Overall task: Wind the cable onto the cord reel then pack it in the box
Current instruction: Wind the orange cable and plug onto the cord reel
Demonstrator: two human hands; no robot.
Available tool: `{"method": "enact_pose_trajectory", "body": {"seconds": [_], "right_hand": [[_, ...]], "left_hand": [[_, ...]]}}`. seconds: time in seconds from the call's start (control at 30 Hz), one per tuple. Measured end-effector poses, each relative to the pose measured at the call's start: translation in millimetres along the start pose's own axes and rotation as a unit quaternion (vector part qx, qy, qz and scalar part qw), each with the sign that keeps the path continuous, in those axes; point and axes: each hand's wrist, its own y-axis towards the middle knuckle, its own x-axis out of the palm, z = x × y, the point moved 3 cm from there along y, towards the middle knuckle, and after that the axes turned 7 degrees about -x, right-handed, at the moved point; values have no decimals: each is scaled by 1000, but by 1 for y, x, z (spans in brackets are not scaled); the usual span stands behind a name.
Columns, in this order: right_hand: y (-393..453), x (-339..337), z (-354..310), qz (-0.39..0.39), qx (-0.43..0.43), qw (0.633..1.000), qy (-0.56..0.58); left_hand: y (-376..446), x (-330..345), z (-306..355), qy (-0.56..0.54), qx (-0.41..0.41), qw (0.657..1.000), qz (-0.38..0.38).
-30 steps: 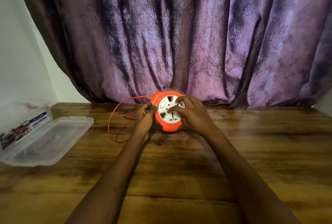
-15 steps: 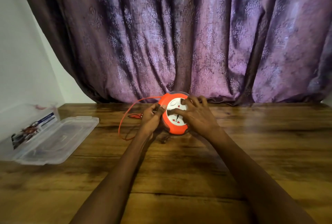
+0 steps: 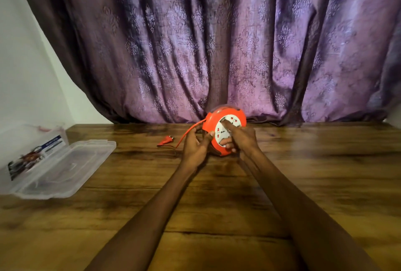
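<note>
An orange cord reel [image 3: 211, 121] with a white socket face stands on edge near the back of the wooden table [image 3: 303, 173]. My left hand [image 3: 195, 147] grips its left rim, and the orange cable [image 3: 187, 132] runs out past that hand. My right hand [image 3: 240, 138] lies over the white face, fingers curled into it. The cable's short loose end lies on the table with its orange plug [image 3: 166, 140] to the left of the reel. A clear plastic box [image 3: 32, 155] stands open at the far left, its lid [image 3: 69, 168] lying flat.
A purple patterned curtain [image 3: 217, 42] hangs right behind the table's back edge. A white wall [image 3: 21, 64] is at the left. A printed label shows inside the box.
The loose loop of cable to the left has shrunk to a short length, and the plug now lies close to the reel. The white face has turned under my right hand.
</note>
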Motion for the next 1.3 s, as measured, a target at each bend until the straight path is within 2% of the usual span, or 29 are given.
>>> {"method": "enact_pose_trajectory", "body": {"seconds": [0.07,0.13,0.17,0.2,0.27,0.33,0.37,0.43,0.5,0.63,0.73,0.83,0.93,1.0,1.1,1.23,1.3], "right_hand": [[-1,1,4,-16,-1,1000,10],[1,-2,-2,-47,-48,997,-32],[2,-5,-9,-48,-97,989,-101],[1,-10,-16,-29,-166,964,-205],[-6,-11,-29,-3,-357,854,-379],[-16,-2,-30,-71,-514,723,-456],[-18,2,-27,-111,-556,669,-482],[-23,9,-23,-145,-587,603,-520],[-27,14,-21,-160,-598,570,-540],[-28,20,-18,-191,-532,541,-623],[-31,18,-20,-152,-550,523,-633],[-32,18,-21,-102,-588,515,-615],[-27,17,-18,-86,-581,520,-620],[-20,14,-20,-56,-553,543,-629],[-13,10,-28,21,-467,637,-614],[-14,8,-27,89,-383,739,-547],[-12,4,-24,95,-304,820,-476]], "left_hand": [[2,-3,-1,-18,-22,1000,1],[5,-10,-1,-70,-51,996,8],[7,-14,0,-90,-62,994,12],[11,-20,2,-99,-72,992,15],[18,-31,6,-108,-79,991,23],[21,-38,9,-127,-88,988,21],[22,-41,10,-132,-92,987,13],[23,-46,12,-116,-99,988,-2],[25,-51,14,-89,-101,991,-25],[26,-53,14,-34,-112,990,-75],[26,-52,13,-31,-104,991,-82],[25,-50,12,-14,-92,993,-69],[25,-47,11,2,-76,996,-44],[23,-42,11,1,-65,997,-34],[19,-29,12,-36,-54,998,-20],[11,-13,8,-62,-24,998,12],[7,-6,4,-62,-10,998,19]]}}
